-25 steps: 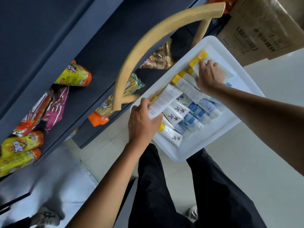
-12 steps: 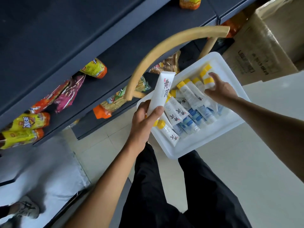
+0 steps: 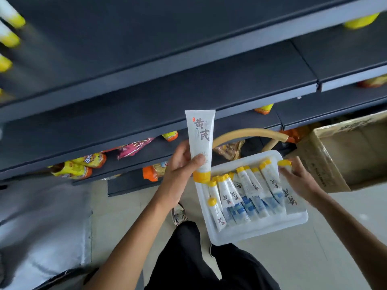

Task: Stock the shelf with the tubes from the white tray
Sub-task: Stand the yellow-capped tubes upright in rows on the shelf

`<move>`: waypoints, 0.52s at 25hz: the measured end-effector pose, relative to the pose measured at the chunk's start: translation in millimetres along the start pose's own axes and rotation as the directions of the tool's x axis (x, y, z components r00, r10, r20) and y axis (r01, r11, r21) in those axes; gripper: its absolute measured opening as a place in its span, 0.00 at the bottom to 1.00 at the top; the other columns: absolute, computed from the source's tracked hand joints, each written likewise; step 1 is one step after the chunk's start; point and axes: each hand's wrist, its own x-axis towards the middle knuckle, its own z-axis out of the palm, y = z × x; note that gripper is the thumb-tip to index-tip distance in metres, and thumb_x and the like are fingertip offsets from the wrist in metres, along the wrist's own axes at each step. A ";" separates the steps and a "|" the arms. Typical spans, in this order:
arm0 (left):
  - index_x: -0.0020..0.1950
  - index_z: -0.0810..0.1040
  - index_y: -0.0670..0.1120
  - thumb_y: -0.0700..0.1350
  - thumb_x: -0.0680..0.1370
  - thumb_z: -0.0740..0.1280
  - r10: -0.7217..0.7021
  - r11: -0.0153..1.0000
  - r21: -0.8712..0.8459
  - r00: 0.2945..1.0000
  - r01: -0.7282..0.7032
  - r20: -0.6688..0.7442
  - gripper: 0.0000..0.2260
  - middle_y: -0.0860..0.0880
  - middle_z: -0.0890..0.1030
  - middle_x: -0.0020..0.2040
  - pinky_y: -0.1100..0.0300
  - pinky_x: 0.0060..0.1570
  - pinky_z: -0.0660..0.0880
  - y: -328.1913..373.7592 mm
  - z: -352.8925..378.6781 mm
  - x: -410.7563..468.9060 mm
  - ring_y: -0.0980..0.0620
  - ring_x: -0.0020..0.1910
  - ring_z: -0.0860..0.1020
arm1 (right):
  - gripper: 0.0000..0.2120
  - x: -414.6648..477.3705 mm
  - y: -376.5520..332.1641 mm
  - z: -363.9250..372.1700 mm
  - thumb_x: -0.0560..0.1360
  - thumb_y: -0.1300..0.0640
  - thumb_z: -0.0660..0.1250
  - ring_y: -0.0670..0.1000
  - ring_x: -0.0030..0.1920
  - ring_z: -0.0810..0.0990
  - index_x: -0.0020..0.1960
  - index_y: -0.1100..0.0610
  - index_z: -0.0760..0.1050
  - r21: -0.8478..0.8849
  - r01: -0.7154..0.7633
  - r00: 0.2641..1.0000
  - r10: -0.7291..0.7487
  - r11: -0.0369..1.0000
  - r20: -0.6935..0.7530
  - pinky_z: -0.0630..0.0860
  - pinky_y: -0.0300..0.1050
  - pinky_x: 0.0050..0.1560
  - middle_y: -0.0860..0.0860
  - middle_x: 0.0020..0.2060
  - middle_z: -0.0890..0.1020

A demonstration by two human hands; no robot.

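Note:
My left hand [image 3: 184, 164] grips a white tube with a yellow cap [image 3: 200, 139], held upright with the cap down, in front of the dark shelf [image 3: 146, 114]. The white tray [image 3: 247, 233] sits low at the right with several white and blue tubes [image 3: 247, 195] lying side by side in it. My right hand [image 3: 299, 181] rests on the rightmost tube [image 3: 292, 197] in the tray, fingers around its yellow-capped end. More yellow-capped tubes [image 3: 10, 28] show blurred on the upper shelf at far left.
Snack bags [image 3: 83, 166] lie on the lower shelf at the left. A curved tan handle [image 3: 247, 133] arches behind the tray. An open cardboard box [image 3: 343, 151] stands at the right. Grey sheeting [image 3: 41, 227] covers the floor at the left.
My left hand has lifted its tube up and away from the tray toward the shelf. My right hand has slid to the tray's right edge. The view has tilted upward, showing more shelves.

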 end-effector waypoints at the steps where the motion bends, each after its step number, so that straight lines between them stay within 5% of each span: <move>1: 0.66 0.75 0.51 0.45 0.75 0.70 0.049 0.999 0.002 0.999 -0.049 -0.024 0.19 0.55 0.85 0.58 0.60 0.53 0.79 14.3 -3.4 -3.6 0.54 0.58 0.82 | 0.07 -7.7 -11.9 -6.3 0.82 0.55 0.64 0.52 0.35 0.73 0.57 0.52 0.67 -0.004 0.038 0.999 -0.038 0.999 -0.013 0.70 0.47 0.35 0.56 0.38 0.76; 7: 0.72 0.70 0.43 0.39 0.78 0.65 0.317 0.948 0.017 0.943 -0.317 -0.101 0.21 0.37 0.81 0.62 0.59 0.53 0.79 114.8 -34.2 -22.0 0.46 0.56 0.83 | 0.14 -36.1 -101.4 -44.9 0.76 0.64 0.71 0.60 0.35 0.73 0.52 0.45 0.76 -0.053 0.258 0.966 -0.259 0.965 -0.006 0.68 0.50 0.36 0.63 0.35 0.78; 10: 0.72 0.71 0.43 0.37 0.78 0.65 0.410 0.912 0.039 0.896 -0.409 -0.173 0.22 0.41 0.82 0.63 0.59 0.55 0.79 160.7 -57.0 -10.0 0.46 0.60 0.83 | 0.16 -35.7 -140.9 -61.4 0.75 0.58 0.74 0.63 0.42 0.80 0.53 0.38 0.77 -0.107 0.275 0.961 -0.277 0.955 0.003 0.71 0.45 0.39 0.58 0.37 0.82; 13: 0.73 0.69 0.46 0.34 0.79 0.63 0.412 0.909 0.051 0.874 -0.414 -0.257 0.22 0.48 0.80 0.63 0.63 0.54 0.77 204.9 -90.0 22.8 0.49 0.62 0.82 | 0.13 -41.3 -184.6 -69.5 0.75 0.61 0.73 0.61 0.44 0.81 0.52 0.44 0.79 -0.048 0.403 0.915 -0.403 0.914 0.006 0.72 0.46 0.37 0.52 0.36 0.83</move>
